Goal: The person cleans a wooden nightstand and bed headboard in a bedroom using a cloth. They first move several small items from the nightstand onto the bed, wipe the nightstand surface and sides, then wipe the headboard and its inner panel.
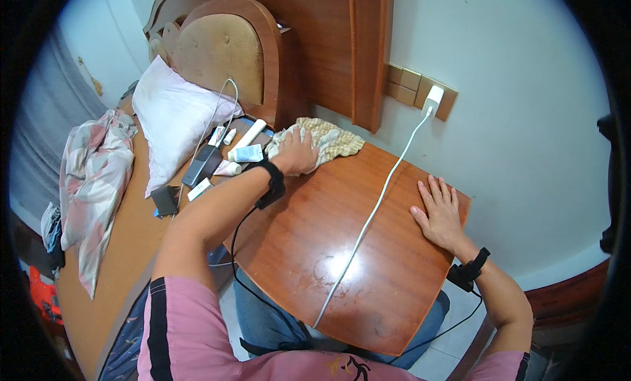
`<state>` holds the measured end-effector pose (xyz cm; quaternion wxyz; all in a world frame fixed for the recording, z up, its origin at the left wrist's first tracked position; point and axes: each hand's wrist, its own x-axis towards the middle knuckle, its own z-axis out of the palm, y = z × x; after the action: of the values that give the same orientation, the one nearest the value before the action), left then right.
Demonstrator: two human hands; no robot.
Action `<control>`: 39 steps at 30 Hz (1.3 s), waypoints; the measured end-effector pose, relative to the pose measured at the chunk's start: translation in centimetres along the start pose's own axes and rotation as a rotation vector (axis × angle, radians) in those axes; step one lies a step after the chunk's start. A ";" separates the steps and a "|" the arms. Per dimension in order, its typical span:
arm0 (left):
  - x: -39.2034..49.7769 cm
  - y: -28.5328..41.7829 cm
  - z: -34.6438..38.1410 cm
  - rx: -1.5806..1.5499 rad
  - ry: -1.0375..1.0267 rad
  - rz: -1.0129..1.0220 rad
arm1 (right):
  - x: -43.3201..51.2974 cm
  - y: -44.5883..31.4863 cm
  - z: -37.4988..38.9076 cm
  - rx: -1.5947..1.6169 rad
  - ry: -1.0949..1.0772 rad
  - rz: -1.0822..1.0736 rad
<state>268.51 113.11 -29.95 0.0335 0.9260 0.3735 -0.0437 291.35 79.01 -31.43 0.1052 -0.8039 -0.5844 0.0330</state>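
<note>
My left hand [297,153] lies with its fingers apart on a crumpled checked cloth [340,143] at the back left corner of a wooden tabletop [365,208]. Near the right edge, my right hand [440,213] rests flat on the bare wood with its fingers spread. Between the hands a white cable [376,203] crosses the tabletop from a charger [433,100] plugged in at the wall to the front edge. Faint smudges or wet marks show on the wood near the front.
Left of the cloth are a light blue tube [249,153], a white cylinder [251,133], a dark power strip [202,165] and a small box [200,189]. Beyond lie a pillow [182,110], a checked fabric [96,189] and the bed [133,233]. A wall stands behind the table.
</note>
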 end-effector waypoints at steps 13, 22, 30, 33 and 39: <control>-22.0 2.0 0.2 -0.081 0.060 0.325 | -0.1 -0.1 0.3 -0.022 0.050 -0.021; -26.2 -1.6 -0.7 0.006 0.089 0.194 | 0.0 -0.2 0.3 -0.024 0.095 -0.056; -25.5 -4.7 0.9 -0.021 0.229 -0.040 | -0.2 1.6 0.2 0.240 0.133 -0.089; -27.7 -2.7 0.5 -0.048 0.222 0.020 | -1.1 4.0 0.9 0.518 0.446 0.090; -29.9 0.8 -0.2 -0.060 0.091 0.131 | -8.0 5.2 2.2 1.059 0.432 0.647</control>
<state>247.65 91.94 -26.53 0.0470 0.9481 0.3144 0.0120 293.31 70.15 -35.24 0.5862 -0.7673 -0.1836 0.1841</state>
